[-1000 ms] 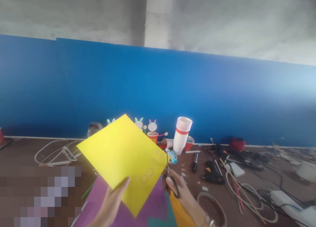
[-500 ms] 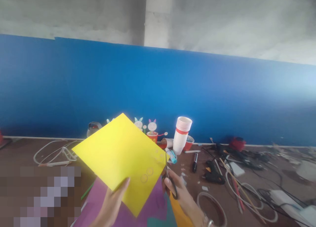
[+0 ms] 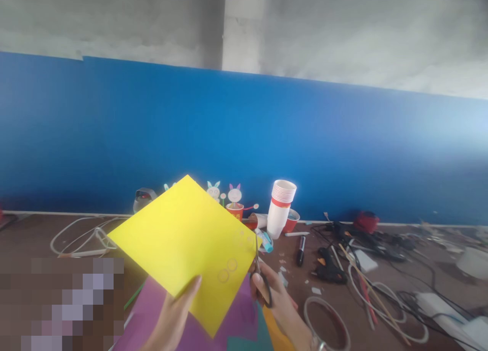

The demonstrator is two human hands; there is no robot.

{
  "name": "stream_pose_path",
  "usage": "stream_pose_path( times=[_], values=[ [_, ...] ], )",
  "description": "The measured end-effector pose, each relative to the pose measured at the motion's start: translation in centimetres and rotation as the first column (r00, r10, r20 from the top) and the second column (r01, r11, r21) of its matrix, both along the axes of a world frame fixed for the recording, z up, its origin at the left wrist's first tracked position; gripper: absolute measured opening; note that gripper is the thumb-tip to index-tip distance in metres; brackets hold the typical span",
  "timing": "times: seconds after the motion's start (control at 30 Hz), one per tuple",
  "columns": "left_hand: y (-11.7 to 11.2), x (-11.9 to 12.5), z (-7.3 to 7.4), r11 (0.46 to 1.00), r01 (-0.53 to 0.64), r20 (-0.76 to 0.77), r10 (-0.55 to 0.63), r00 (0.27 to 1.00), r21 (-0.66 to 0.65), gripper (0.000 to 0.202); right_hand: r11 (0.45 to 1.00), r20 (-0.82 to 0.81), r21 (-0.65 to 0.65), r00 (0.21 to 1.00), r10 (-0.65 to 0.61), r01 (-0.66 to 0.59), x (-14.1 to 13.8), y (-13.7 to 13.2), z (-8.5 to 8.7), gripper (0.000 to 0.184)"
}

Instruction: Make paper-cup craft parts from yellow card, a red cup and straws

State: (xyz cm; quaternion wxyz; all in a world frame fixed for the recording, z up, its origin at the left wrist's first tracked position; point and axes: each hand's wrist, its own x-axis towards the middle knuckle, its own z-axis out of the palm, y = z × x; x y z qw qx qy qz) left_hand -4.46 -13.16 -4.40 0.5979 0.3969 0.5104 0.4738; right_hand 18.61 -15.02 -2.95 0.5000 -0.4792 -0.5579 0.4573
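Observation:
A square sheet of yellow paper (image 3: 179, 234) is held up, tilted like a diamond, by my left hand (image 3: 177, 308), whose thumb presses on its lower edge. Small circles are drawn near the sheet's right side. My right hand (image 3: 278, 295) grips black-handled scissors (image 3: 257, 269), and their blades meet the paper at its right corner. Whether the blades are apart is hard to make out. Below the yellow sheet lie purple paper (image 3: 240, 315), teal paper (image 3: 249, 338) and orange paper (image 3: 276, 330).
Behind the sheet stand a stack of paper cups (image 3: 280, 208) and a red cup with a rabbit figure (image 3: 235, 208). To the right lie a black marker (image 3: 301, 251), a black glue gun (image 3: 330, 267), coiled white tubing (image 3: 346, 330) and paper scraps (image 3: 316, 291). A blue panel (image 3: 244, 132) rises behind the table.
The yellow sheet has shifted very slightly left. The scissors stay at its right corner, with their handles turned a little.

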Motion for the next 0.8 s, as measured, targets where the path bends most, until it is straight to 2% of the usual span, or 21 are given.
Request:
stream_pose_path(
  times=[0.4,0.63,0.8],
  values=[
    [-0.3,0.4,0.9,1.0,0.0,0.043,0.0,0.999,0.017,0.061,1.0,-0.018,-0.011,1.0,-0.024,0.024,-0.4,-0.1,0.5,0.052],
    [0.1,0.6,0.1,0.997,-0.012,0.118,0.004,0.993,0.072,0.072,1.0,-0.028,0.018,0.999,-0.025,0.025,-0.3,0.4,0.4,0.048],
    [1.0,0.4,-0.2,0.997,-0.024,0.1,0.017,0.995,0.069,0.064,0.999,0.001,0.019,0.999,-0.032,0.032,-0.6,0.9,0.9,0.048]
  ],
)
